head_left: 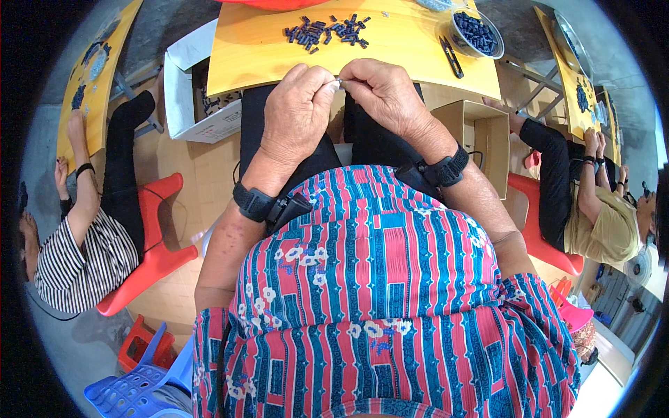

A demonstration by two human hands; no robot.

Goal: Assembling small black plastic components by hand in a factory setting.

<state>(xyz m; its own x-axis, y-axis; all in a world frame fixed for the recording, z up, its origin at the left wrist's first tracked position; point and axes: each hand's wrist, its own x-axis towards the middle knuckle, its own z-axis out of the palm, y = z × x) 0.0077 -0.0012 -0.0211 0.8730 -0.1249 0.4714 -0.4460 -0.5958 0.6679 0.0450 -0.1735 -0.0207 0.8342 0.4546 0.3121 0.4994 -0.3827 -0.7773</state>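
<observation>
My left hand (301, 104) and my right hand (382, 94) meet at the near edge of the yellow table (251, 52), thumbs and forefingers pinched together. Between the fingertips is a tiny part, mostly hidden, with a small pale bit showing; its kind I cannot make out. Just beyond my hands, a loose pile of small dark blue plastic pieces (306, 33) lies on the tabletop. Off to the right stands a clear round tub (499, 49) full of similar dark pieces. A pair of black thread snips (451, 57) lies beside that tub.
A white cardboard box (182, 104) stands below the table's left side, a brown carton (491, 139) below its right. A red basin (268, 3) sits at the far edge. Co-workers sit on red chairs (150, 244) at both sides, at tables of their own.
</observation>
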